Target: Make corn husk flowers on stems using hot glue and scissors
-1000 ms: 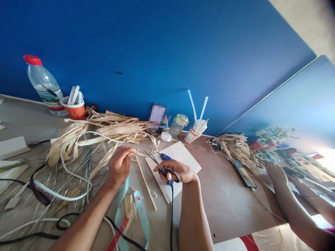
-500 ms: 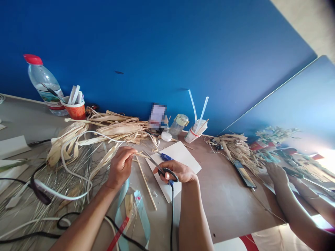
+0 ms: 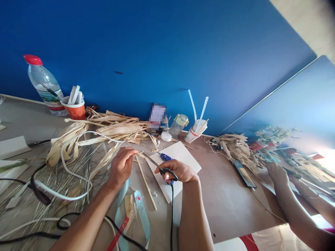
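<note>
My left hand [image 3: 121, 167] is closed in a pinch on a small strip of dried husk [image 3: 139, 153], whose tip pokes out past the fingertips. My right hand [image 3: 178, 171] grips black-handled scissors [image 3: 163, 170], their blades pointing left at the husk strip. The blades look closed or nearly so at the strip; whether they cut it I cannot tell. Under the right hand lie a white sheet [image 3: 185, 157] and a blue tool [image 3: 165, 157] with a black cord. A thin wooden stick [image 3: 146, 184] rests between my two arms.
Dried husks [image 3: 117, 129] are heaped behind my left hand, beside many thin wires [image 3: 78, 167] and a looping white cable [image 3: 65, 164]. A clear jar [image 3: 179, 125] and a cup with straws [image 3: 193, 135] stand by the blue partition [image 3: 157, 52]. At right, a co-worker's hands [image 3: 277, 174] work near a phone [image 3: 244, 174].
The scissor blades have come together at the husk strip, and the fingers of my right hand have closed on the handles. My left hand has hardly moved.
</note>
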Demonstrator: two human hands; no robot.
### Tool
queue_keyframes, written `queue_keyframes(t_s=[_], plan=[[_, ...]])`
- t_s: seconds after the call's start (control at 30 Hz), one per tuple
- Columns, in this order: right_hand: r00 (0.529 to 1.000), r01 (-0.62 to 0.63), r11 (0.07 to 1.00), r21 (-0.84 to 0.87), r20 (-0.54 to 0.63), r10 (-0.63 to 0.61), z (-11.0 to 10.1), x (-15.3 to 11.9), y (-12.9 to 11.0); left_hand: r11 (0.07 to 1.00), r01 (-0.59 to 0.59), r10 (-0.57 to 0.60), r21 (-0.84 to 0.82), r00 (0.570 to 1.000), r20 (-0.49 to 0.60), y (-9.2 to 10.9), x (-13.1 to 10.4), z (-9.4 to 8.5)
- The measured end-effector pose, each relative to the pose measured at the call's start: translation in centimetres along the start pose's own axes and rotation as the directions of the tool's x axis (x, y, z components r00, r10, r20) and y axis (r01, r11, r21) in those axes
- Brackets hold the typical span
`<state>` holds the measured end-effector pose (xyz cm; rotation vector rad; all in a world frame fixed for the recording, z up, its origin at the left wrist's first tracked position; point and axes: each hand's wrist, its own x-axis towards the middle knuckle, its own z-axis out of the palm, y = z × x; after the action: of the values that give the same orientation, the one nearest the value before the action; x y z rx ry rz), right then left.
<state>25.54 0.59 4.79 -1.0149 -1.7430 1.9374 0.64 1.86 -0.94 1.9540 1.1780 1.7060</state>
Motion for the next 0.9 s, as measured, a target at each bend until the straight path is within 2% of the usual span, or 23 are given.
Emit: queue_keyframes(t_s=[0.1, 0.13, 0.2, 0.27, 0.37, 0.47, 0.63, 0.9], plan=[[0.997, 0.068, 0.998, 0.007, -0.047, -0.068, 0.0, -0.1, -0.1, 0.973, 0.195, -0.189, -0.126, 0.980, 0.063, -0.1, -0.1, 0.2], [0.994, 0.090, 0.996, 0.010, -0.061, -0.089, 0.1, -0.1, -0.1, 0.939, 0.292, -0.279, -0.184, 0.956, 0.094, -0.1, -0.1, 0.3], [0.990, 0.119, 0.993, 0.007, -0.071, -0.118, 0.2, 0.0, -0.2, 0.823, 0.479, -0.447, -0.306, 0.878, 0.173, 0.2, 0.1, 0.4], [0.989, 0.138, 0.990, 0.010, -0.058, -0.138, 0.3, 0.1, -0.2, 0.675, 0.585, -0.531, -0.449, 0.808, 0.254, 0.7, 0.5, 0.3], [0.980, 0.197, 0.979, 0.052, -0.034, -0.196, 0.4, 0.2, -0.2, 0.453, 0.608, -0.535, -0.652, 0.770, 0.347, 1.4, 1.0, 0.0], [0.965, 0.258, 0.958, 0.124, 0.012, -0.262, 0.6, 0.3, -0.2, 0.324, 0.632, -0.512, -0.704, 0.743, 0.431, 1.7, 1.3, -0.4], [0.953, 0.250, 0.952, 0.174, 0.130, -0.274, 0.9, 0.3, -0.1, 0.276, 0.638, -0.472, -0.719, 0.742, 0.477, 1.7, 1.2, -0.5], [0.956, 0.247, 0.962, 0.121, 0.133, -0.262, 1.0, 0.2, -0.3, 0.163, 0.640, -0.493, -0.751, 0.712, 0.500, 1.6, 1.2, -0.4]])
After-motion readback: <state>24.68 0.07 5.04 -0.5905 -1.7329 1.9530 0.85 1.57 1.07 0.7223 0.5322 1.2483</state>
